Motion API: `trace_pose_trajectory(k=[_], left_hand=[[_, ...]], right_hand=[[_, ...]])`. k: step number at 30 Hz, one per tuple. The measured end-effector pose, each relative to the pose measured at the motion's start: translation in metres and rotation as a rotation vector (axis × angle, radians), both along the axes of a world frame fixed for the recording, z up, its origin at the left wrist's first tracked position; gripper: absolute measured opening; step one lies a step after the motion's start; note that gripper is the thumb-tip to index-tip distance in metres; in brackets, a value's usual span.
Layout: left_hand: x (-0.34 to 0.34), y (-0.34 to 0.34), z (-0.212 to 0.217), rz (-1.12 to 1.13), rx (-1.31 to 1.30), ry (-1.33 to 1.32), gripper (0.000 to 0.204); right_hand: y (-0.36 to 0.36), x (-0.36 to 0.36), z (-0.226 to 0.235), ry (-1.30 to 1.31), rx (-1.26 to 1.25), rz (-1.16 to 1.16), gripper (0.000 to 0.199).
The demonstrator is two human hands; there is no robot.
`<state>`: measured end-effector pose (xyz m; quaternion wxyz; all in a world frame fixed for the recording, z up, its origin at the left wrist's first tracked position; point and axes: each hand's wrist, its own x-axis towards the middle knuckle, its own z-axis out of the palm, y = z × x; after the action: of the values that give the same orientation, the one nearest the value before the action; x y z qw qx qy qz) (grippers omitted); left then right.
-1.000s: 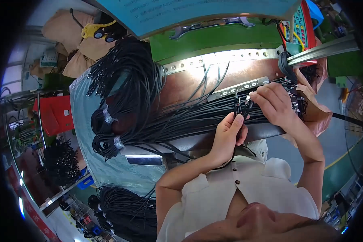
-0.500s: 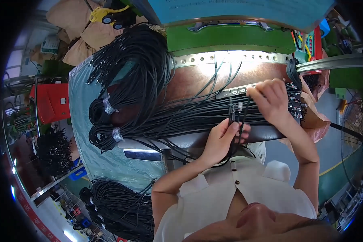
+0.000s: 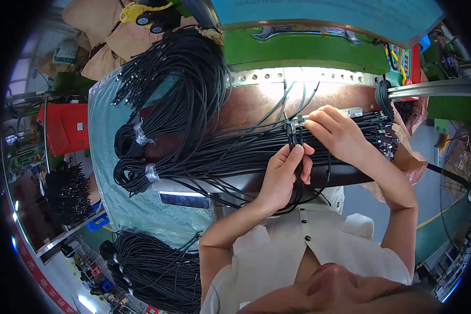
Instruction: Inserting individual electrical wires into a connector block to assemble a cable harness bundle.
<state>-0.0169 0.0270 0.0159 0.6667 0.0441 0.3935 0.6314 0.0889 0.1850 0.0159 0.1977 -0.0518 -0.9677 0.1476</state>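
Note:
My left hand (image 3: 283, 175) is closed around several black cables (image 3: 293, 138), their ends pointing up past the thumb. At the top of them is a small silver connector (image 3: 298, 122). My right hand (image 3: 336, 133) pinches at that connector from the right; its fingertips partly hide what they grip. One black cable (image 3: 327, 170) hangs in a loop below the right hand. Beneath both hands a long bundle of black cables (image 3: 220, 159) lies across the bench, with metal connectors (image 3: 387, 138) at its right end. A pale metal strip (image 3: 354, 112) lies behind my right hand.
Coiled cable bundles (image 3: 193, 78) tied with clear wrap fill the bench's left. A dark phone-like slab (image 3: 184, 200) lies at the near edge. Behind stand a perforated metal rail (image 3: 246, 78) and a green beam (image 3: 298, 51) with a wrench (image 3: 277, 31). More cables (image 3: 157, 267) hang lower left.
My right hand has moved left and slightly down to the cable ends above my left hand. The left hand has shifted a little left, and the held ends now stand higher, over the metal strip.

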Motion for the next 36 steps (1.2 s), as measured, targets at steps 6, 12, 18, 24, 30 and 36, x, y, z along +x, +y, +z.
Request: trace_pose_trajectory(k=[6, 12, 18, 24, 30, 36], left_hand=[[-0.003, 0.0, -0.002, 0.025, 0.008, -0.034, 0.026], [0.0, 0.003, 0.0, -0.003, -0.019, -0.052, 0.027], [0.002, 0.004, -0.002, -0.003, 0.032, -0.058, 0.028], [-0.001, 0.006, -0.002, -0.039, 0.004, -0.037, 0.028], [0.004, 0.006, 0.013, -0.177, 0.017, 0.104, 0.033], [-0.001, 0.005, 0.007, 0.047, 0.04, 0.009, 0.036]], right_hand=[[0.012, -0.001, 0.001, 0.027, -0.038, 0.0, 0.02], [0.001, -0.002, -0.017, 0.077, -0.157, -0.106, 0.018], [0.003, -0.004, -0.015, 0.007, -0.136, -0.113, 0.021], [0.004, 0.002, 0.006, -0.004, -0.016, -0.103, 0.023], [0.015, 0.019, 0.001, 0.145, 0.03, -0.129, 0.027], [0.012, 0.021, -0.007, 0.076, 0.08, -0.024, 0.02]])
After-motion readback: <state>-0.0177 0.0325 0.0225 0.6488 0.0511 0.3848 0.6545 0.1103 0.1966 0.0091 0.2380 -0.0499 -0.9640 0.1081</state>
